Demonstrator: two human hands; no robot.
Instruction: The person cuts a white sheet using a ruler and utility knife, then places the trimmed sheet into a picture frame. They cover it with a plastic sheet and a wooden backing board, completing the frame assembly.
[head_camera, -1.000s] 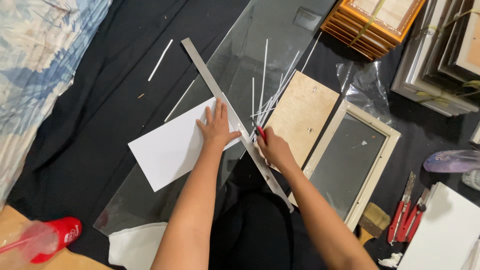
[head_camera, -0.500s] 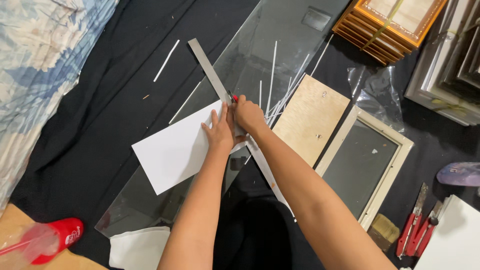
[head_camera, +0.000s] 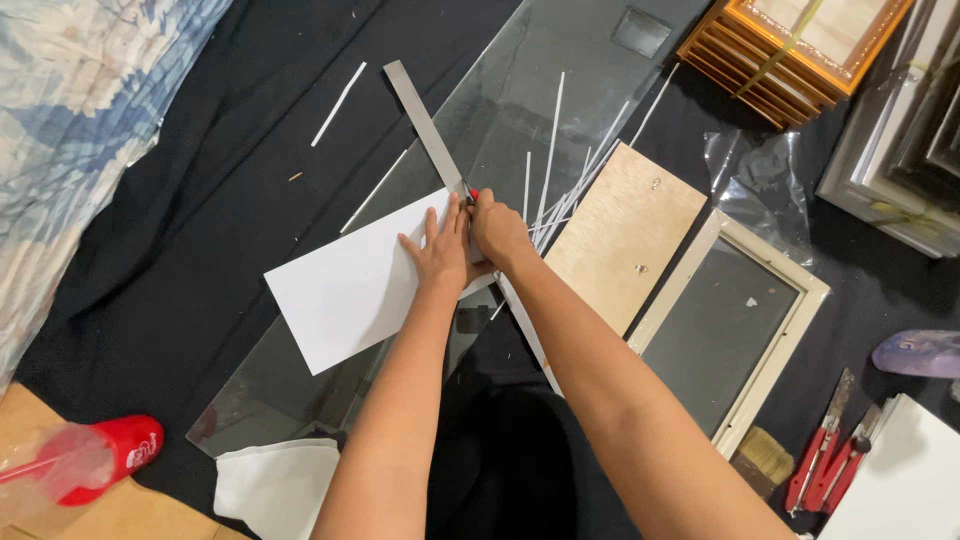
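Note:
My left hand (head_camera: 437, 253) presses flat on a white sheet (head_camera: 345, 285) and against a long metal ruler (head_camera: 425, 123) that lies slanted over it. My right hand (head_camera: 497, 231) is closed around a small red-tipped cutter (head_camera: 471, 193), its tip at the ruler's edge near the sheet's upper corner. Sheet and ruler rest on a large pane of clear glass (head_camera: 520, 95) spread over black cloth. Several thin white strips (head_camera: 553, 160) lie on the glass just right of my hands.
A plywood backing board (head_camera: 625, 235) and a pale picture frame (head_camera: 735, 330) lie to the right. Stacked frames (head_camera: 790, 45) sit at top right, red-handled tools (head_camera: 835, 460) at bottom right, a red-capped bottle (head_camera: 85, 465) at bottom left, patterned fabric (head_camera: 70, 120) at left.
My right hand has travelled up along the ruler with the cutter, from the lower part of the sheet to its upper corner. My left hand has stayed pressed on the ruler and sheet.

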